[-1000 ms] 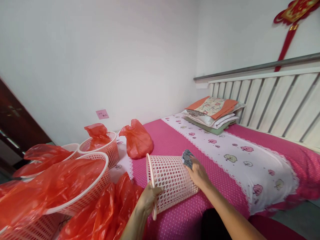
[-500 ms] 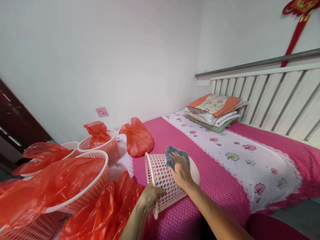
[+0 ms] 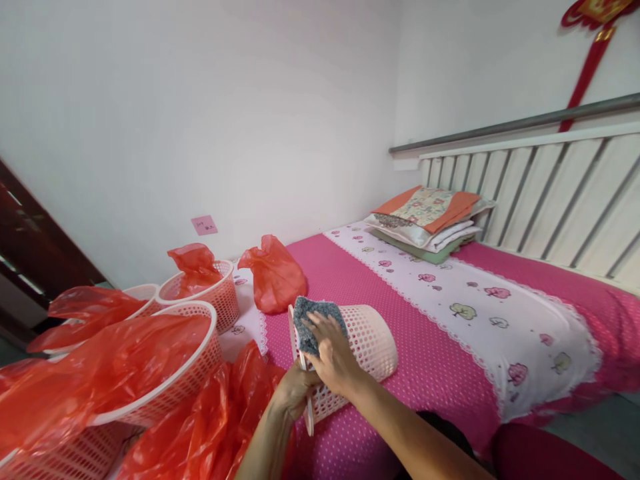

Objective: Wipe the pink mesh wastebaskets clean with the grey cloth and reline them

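Note:
A pale pink perforated plastic basket [image 3: 373, 340] lies on its side on the pink bedspread, its open mouth to the left. My left hand [image 3: 296, 390] is closed around the basket's rim, thumb on the outside. Under my right hand [image 3: 333, 350] is a grey cleaning cloth [image 3: 307, 327], pressed against the basket's side close to the rim. The right fingers lie over the cloth and hold it there. Part of the basket's mouth is hidden by the cloth and my hands.
Several baskets, among them a pink one [image 3: 227, 293], stand at left with red plastic bags [image 3: 150, 347]. Another red bag [image 3: 280, 277] sits near the wall. Folded bedding [image 3: 430, 213] is stacked by the white headboard [image 3: 530, 193].
My right hand has slid the cloth leftward along the basket, from its middle to near the rim. My left hand keeps its hold on the rim, and the basket has barely moved.

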Motion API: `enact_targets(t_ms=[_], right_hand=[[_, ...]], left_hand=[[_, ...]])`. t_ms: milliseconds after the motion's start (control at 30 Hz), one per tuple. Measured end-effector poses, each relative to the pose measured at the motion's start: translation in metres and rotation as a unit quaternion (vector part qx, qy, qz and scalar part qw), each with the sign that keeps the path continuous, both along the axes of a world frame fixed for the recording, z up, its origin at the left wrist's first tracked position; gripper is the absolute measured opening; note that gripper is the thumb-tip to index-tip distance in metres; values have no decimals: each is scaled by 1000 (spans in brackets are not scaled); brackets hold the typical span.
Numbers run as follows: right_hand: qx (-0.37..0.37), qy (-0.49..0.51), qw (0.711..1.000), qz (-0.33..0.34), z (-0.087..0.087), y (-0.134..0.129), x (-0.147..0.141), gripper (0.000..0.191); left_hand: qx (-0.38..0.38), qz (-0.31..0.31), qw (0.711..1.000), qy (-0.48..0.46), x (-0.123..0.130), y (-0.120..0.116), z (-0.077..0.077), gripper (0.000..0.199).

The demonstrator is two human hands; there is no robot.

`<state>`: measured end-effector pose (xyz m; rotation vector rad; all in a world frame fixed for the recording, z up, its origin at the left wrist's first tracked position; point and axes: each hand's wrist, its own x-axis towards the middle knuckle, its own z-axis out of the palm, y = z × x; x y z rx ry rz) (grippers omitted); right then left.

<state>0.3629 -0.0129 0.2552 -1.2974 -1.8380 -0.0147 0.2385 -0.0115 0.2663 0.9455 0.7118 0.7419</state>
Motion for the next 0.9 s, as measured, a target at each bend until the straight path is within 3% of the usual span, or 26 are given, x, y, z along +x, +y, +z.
enact_targets(t_ms=[167, 300, 433, 600, 733, 900], right_hand=[[-17, 17, 1000, 2, -10, -43, -6, 76], [-11, -32, 999, 13, -26, -65, 5, 84], [6, -71, 997, -36, -58, -70, 41, 86], [31, -9, 987, -160, -97, -53, 98, 73], [38, 114, 975, -189, -93, -27, 130, 57], [-4, 230, 960, -162, -79, -17, 137, 57]], left_hand=[[11, 28, 1000, -1, 0, 0, 0, 42], [14, 15, 1000, -10, 1, 0, -5, 39], [-9, -9, 1000, 3, 0, -1, -6, 44], [-17, -11, 999, 26, -2, -1, -7, 37], [1, -23, 999, 36, -4, -4, -5, 36], [-6, -52, 998, 23, -12, -5, 6, 42]])
